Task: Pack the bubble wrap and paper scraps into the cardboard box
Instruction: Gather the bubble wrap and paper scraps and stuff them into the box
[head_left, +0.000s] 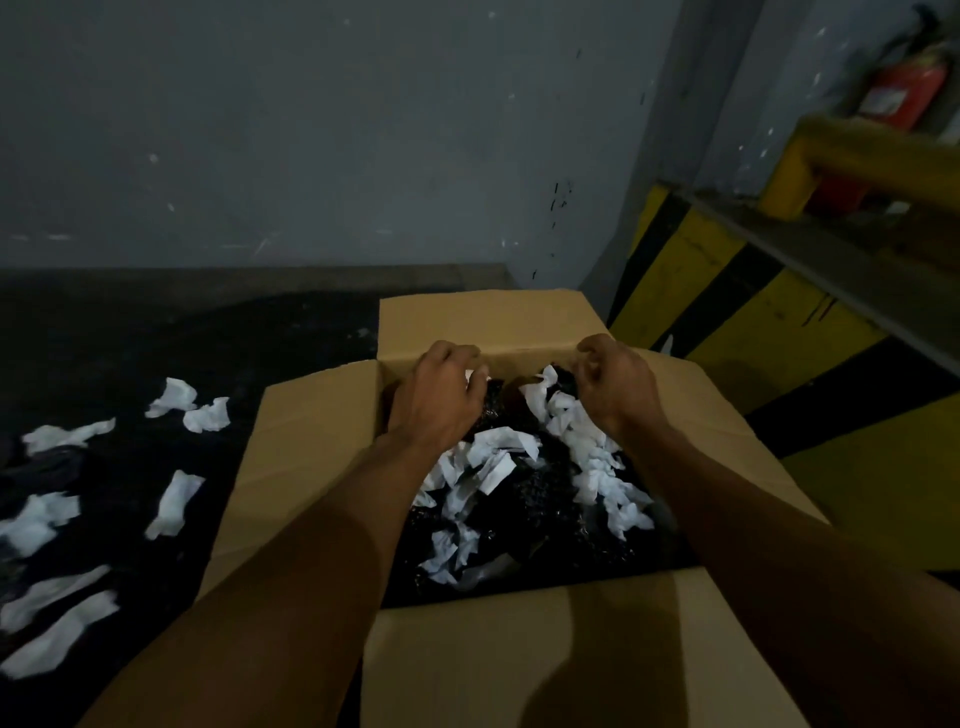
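1. Brown corrugated card fills the near foreground: the closest flap of the cardboard box lies open toward the viewer, beneath both bare forearms.
2. Below and nearer than the two hands, the box holds crinkled black bubble wrap strewn with white paper scraps.
3. The left hand hangs over the far end of the box, fingers curled shut around a white scrap that peeks out at the fingertips.
4. The right hand, level with the left and apart from it, is curled loosely over the scraps; whether it grips anything cannot be told.
5. This looks like the step of dropping or pressing a handful into the box. The task seems partway done.
6. Well to the left of the left hand, outside the box, loose scraps lie scattered on the dark table. The next move likely calls for releasing, then reaching left to gather them.
7. Beyond the hands stands the box's far flap, then a grey wall.
8. Far right of the right hand: a yellow-and-black barrier and a red fire extinguisher.
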